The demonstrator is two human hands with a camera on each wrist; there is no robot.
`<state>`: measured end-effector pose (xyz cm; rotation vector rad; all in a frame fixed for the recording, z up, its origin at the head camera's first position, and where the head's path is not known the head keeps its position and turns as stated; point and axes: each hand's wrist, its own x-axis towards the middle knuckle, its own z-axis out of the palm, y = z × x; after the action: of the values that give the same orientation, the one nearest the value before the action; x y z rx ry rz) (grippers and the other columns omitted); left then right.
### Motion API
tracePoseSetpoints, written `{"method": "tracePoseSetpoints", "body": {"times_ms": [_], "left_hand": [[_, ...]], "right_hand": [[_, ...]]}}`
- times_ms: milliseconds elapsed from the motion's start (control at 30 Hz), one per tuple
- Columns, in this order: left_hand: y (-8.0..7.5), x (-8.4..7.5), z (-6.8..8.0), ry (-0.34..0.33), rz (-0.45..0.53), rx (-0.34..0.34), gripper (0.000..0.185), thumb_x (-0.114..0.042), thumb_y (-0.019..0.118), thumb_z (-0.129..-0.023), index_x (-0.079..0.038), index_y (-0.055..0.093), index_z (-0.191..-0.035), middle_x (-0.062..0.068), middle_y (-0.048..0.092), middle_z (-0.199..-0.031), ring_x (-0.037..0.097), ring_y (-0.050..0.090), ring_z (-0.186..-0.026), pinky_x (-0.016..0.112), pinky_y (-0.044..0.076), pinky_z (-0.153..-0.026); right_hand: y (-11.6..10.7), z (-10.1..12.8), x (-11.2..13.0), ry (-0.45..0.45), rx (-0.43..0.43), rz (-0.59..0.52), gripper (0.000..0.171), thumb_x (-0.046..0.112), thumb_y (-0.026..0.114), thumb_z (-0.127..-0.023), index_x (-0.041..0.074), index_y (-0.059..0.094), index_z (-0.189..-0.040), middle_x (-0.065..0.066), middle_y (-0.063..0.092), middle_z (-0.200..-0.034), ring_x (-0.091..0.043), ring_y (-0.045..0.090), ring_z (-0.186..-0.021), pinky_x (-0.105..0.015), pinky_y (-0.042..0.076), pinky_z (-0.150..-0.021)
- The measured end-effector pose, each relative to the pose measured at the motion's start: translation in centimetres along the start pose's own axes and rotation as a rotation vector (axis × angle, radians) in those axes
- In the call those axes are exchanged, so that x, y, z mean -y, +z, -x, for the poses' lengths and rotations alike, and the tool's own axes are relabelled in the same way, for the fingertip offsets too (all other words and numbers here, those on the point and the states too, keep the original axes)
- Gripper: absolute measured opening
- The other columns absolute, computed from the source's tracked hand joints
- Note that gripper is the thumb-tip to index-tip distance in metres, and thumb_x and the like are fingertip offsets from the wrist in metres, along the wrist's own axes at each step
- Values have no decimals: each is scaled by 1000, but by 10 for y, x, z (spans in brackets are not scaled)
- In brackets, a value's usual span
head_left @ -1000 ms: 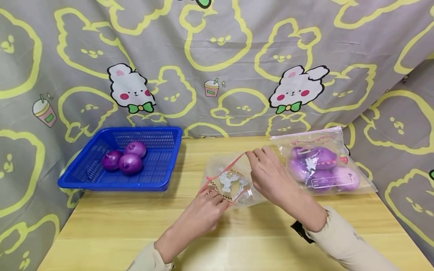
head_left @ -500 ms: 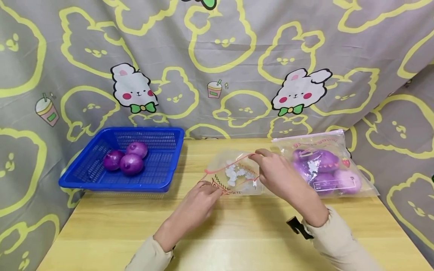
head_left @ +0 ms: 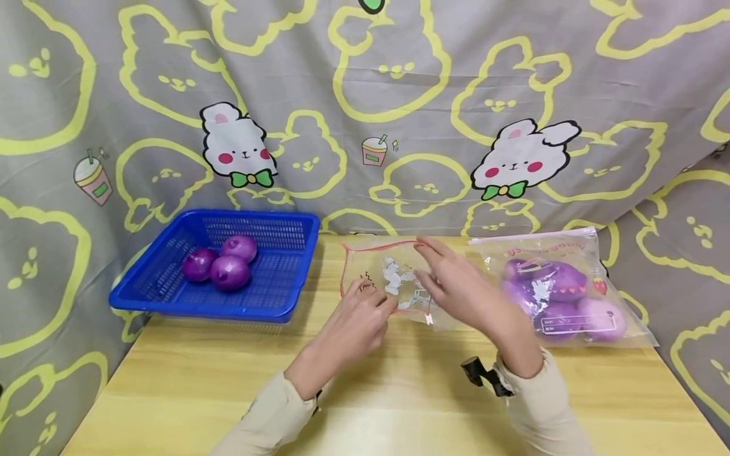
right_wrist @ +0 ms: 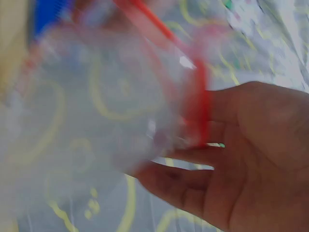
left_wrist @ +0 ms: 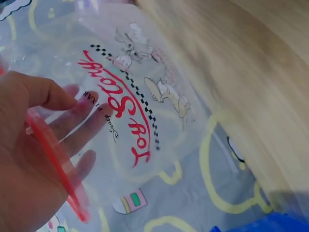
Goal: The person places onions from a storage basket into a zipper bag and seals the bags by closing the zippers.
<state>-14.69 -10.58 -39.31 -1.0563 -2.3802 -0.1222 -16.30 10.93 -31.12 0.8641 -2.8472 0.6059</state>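
A clear zip bag [head_left: 371, 259] with a red zip edge and cartoon print spreads open-mouthed between both hands over the table. My left hand [head_left: 353, 323] pinches its near left part; in the left wrist view the thumb lies in front of the film and the other fingers show through it, beside red "Toy Story" lettering. With its fingers at the red edge, my right hand [head_left: 462, 288] holds the bag's right side; the right wrist view of it is blurred. Three purple onions [head_left: 230, 272] lie in a blue basket [head_left: 274, 294] on the left.
On the right, close to my right hand, lies another clear zip bag [head_left: 621, 272] filled with several purple, rounded vegetables [head_left: 561, 316]. A patterned grey curtain [head_left: 319, 63] hangs behind the wooden table [head_left: 388, 405].
The bag's mouth has been pulled wider, its red edge rising at the back. My left hand has shifted right and up; the right hand's fingers have spread along the bag's right side.
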Motion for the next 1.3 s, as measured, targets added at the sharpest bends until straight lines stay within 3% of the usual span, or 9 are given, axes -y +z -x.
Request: {"method": "tracePoseSetpoints", "body": {"times_ms": [167,300,433,567,733,833,933,1100,1300], "left_hand": [[1,4,10,-20,21,11,18,-4,67,-76,-13,68,-92,-1,69,-83,19,65,-81,45,41,-102],[-6,4,10,-38,0,52,23,-6,70,-76,-13,72,-98,-1,71,-91,20,65,-92,47,38,-106],[-17,5,6,-62,-24,80,26,-7,74,-75,-14,73,-100,-1,71,-97,22,62,-101,47,38,-106],[-13,9,9,-106,-29,83,24,-4,75,-76,-13,73,-98,2,70,-101,24,61,-104,45,38,-107],[3,14,10,-136,-19,49,23,-2,73,-78,-9,71,-100,6,72,-102,26,63,-102,46,39,-108],[14,18,10,-143,-13,26,30,2,69,-79,-5,68,-109,9,72,-104,28,64,-104,45,39,-109],[21,20,10,-156,15,-8,44,3,65,-83,-1,60,-127,15,68,-117,31,60,-116,44,36,-113],[16,16,7,-168,114,-58,56,1,61,-89,-2,46,-143,21,51,-142,35,44,-136,45,29,-117],[-1,7,3,-168,179,-37,60,-3,67,-88,-12,47,-144,14,47,-146,31,40,-139,45,32,-116]], "right_hand": [[-15,4,-22,-17,54,-146,47,30,51,-105,2,50,-143,-14,50,-147,-27,65,-112,-49,48,-99],[-20,10,-30,-59,128,-173,63,45,62,-97,10,46,-148,-7,53,-146,-19,66,-107,-45,53,-90],[-25,16,-32,-62,151,-178,77,47,72,-89,14,42,-151,-6,51,-146,-21,64,-109,-47,52,-92],[-20,14,-32,-60,108,-170,72,33,72,-92,8,40,-151,-12,48,-149,-31,59,-121,-50,46,-100],[-10,5,-33,-40,45,-137,70,26,69,-94,1,38,-151,-18,38,-155,-37,38,-141,-54,31,-114],[-4,1,-34,-40,-16,-89,67,21,68,-94,-4,38,-149,-22,37,-154,-40,37,-141,-55,30,-114],[4,-5,-34,-48,-93,-20,63,15,65,-94,-7,39,-147,-25,37,-153,-43,38,-139,-56,31,-113],[16,-16,-35,-36,-202,42,62,8,67,-91,-7,41,-145,-25,37,-153,-43,44,-132,-55,39,-108],[24,-22,-37,-11,-215,39,63,1,68,-86,-6,45,-143,-24,38,-153,-43,45,-131,-53,40,-108]]}}
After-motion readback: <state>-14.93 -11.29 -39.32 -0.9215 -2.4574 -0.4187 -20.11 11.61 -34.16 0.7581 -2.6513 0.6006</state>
